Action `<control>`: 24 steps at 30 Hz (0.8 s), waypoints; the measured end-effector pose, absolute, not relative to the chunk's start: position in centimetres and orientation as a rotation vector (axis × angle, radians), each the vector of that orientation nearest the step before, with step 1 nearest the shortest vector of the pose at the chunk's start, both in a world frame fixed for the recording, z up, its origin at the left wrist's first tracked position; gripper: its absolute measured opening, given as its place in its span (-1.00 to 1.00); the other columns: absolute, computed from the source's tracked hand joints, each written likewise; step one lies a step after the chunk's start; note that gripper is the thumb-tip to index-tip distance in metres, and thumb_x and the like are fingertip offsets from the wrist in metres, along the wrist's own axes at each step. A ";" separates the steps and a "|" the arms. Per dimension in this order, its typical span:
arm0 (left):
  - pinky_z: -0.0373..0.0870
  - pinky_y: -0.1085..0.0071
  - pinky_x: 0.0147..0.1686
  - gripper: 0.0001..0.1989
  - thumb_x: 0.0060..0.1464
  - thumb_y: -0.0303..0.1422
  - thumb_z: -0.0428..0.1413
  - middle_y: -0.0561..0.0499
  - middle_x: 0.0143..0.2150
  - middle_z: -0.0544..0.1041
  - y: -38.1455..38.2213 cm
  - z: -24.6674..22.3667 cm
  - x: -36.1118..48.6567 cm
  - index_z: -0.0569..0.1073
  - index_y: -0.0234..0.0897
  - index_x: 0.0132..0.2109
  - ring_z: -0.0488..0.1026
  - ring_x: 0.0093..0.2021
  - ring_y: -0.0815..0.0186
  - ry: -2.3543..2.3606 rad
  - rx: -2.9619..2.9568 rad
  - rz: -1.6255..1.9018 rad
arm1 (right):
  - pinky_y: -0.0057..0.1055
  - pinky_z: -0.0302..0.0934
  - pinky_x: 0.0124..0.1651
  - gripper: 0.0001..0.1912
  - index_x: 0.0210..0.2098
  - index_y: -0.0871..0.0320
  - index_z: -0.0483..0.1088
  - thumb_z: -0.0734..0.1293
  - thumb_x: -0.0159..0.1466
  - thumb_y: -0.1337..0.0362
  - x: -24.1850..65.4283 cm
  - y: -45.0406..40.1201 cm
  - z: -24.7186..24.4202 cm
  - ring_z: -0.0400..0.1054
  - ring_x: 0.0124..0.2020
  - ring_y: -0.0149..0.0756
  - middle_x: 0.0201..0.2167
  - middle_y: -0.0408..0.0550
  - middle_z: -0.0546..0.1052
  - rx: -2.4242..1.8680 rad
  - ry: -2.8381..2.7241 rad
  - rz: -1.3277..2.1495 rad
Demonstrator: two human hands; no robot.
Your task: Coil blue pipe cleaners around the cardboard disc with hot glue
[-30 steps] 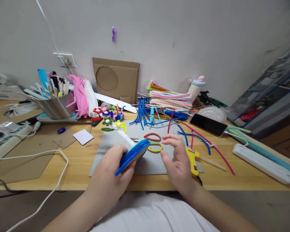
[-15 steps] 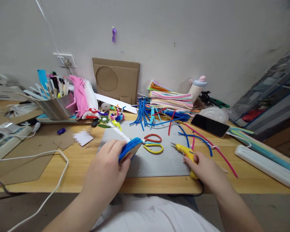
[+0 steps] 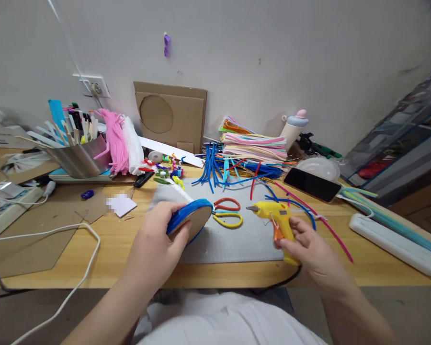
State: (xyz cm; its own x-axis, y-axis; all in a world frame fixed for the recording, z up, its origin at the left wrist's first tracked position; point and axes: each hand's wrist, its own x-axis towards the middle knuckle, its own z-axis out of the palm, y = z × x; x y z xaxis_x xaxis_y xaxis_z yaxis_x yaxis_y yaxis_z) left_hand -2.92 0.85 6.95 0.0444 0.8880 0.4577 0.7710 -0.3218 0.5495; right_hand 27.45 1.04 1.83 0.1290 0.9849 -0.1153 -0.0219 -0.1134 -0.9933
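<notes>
My left hand [image 3: 161,239] grips a round cardboard base [image 3: 196,221] wrapped in blue pipe cleaner, tilted so its brown underside partly faces me. From its far side a white wrapped stem [image 3: 180,192] reaches away, with green, white and yellow pipe-cleaner flowers [image 3: 163,175] about its end. In my right hand [image 3: 307,247] is a yellow hot glue gun [image 3: 273,214], its nozzle pointing left toward the base but apart from it. My fingers are around the handle by the orange trigger. Between the two lies a pair of scissors [image 3: 228,213] with red and yellow handles.
A grey cutting mat [image 3: 233,249] lies under the work. Blue pipe cleaners [image 3: 211,165] and stacked bundles [image 3: 253,146] are behind it. To the right are a phone [image 3: 311,184] and a white power strip [image 3: 395,244]; at left, a metal holder [image 3: 81,158] of sticks and a white cable [image 3: 93,249].
The glue gun has been raised and turned so its side faces me, with the nozzle a little further left. My left hand has tipped the base, showing more of its cardboard underside.
</notes>
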 end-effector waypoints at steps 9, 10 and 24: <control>0.39 0.29 -0.11 -0.80 0.14 -0.37 0.08 0.03 -0.14 0.50 1.6 7.5 -2.8 0.44 -0.15 -0.06 0.45 -0.11 0.23 1.692 2.157 1.070 | -0.48 0.09 -0.57 -0.60 -0.35 0.14 0.52 0.47 0.08 -0.08 23.8 -0.3 3.9 0.23 -0.54 -0.42 -0.38 -0.03 0.47 -0.865 -0.946 1.862; 0.38 0.28 -0.09 -0.79 0.14 -0.37 0.08 0.02 -0.13 0.50 1.6 7.5 -2.8 0.44 -0.15 -0.05 0.44 -0.09 0.22 1.678 2.156 1.064 | -0.47 0.11 -0.55 -0.59 -0.29 0.13 0.54 0.48 0.09 -0.07 23.4 -0.2 3.7 0.27 -0.51 -0.39 -0.31 0.01 0.51 -0.915 -1.010 1.777; 0.36 0.29 -0.07 -0.74 0.14 -0.38 0.10 0.05 -0.10 0.50 1.6 7.3 -2.1 0.47 -0.09 -0.01 0.44 -0.06 0.24 1.672 2.113 1.069 | -0.39 0.14 -0.51 -0.48 -0.37 0.19 0.49 0.39 0.13 -0.20 20.6 0.6 1.9 0.23 -0.54 -0.35 -0.56 -0.08 0.43 -1.333 -1.208 1.184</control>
State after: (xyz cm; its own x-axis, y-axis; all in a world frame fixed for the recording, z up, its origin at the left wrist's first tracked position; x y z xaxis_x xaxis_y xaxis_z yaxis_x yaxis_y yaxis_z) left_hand -2.08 1.57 7.26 0.0764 0.9170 0.3914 0.7402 -0.3152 0.5940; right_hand 20.60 0.55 1.93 0.0440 0.9973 -0.0589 0.0790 -0.0623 -0.9949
